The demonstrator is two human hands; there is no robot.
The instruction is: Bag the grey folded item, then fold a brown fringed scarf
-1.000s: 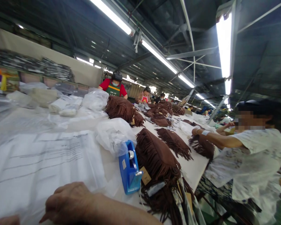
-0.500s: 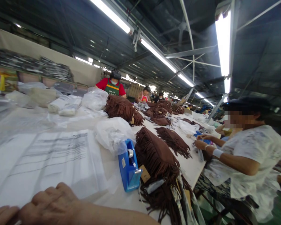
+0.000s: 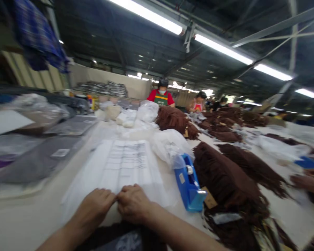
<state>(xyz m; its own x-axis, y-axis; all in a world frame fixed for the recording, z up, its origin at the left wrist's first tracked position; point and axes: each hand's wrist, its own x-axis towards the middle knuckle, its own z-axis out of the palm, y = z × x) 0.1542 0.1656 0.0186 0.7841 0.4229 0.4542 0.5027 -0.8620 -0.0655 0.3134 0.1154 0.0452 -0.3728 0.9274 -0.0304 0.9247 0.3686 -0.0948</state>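
My left hand point(image 3: 95, 205) and my right hand point(image 3: 134, 204) meet side by side over the near end of a stack of clear plastic bags with black print point(image 3: 125, 162). Both have curled fingers, thumbs toward each other; their fingertips and whatever is in them are hidden. Below my wrists, at the bottom edge, lies a dark item point(image 3: 107, 232) with a shiny grey patch, partly covered by my right forearm. Right of my hands stands a blue tape dispenser point(image 3: 189, 188), with a crumpled clear plastic bag point(image 3: 170, 144) against its far side.
Brown fringed bags point(image 3: 225, 174) with tags are piled to the right and farther back. Grey packed items point(image 3: 49, 157) lie in plastic on the left. A co-worker's hand point(image 3: 307, 183) is at the right edge; a person in a green apron point(image 3: 161, 99) is across the table.
The view has swung left, so the dispenser and brown bags sit farther right. Both my hands now show fully, along with the dark item below them. The seated co-worker is mostly out of view.
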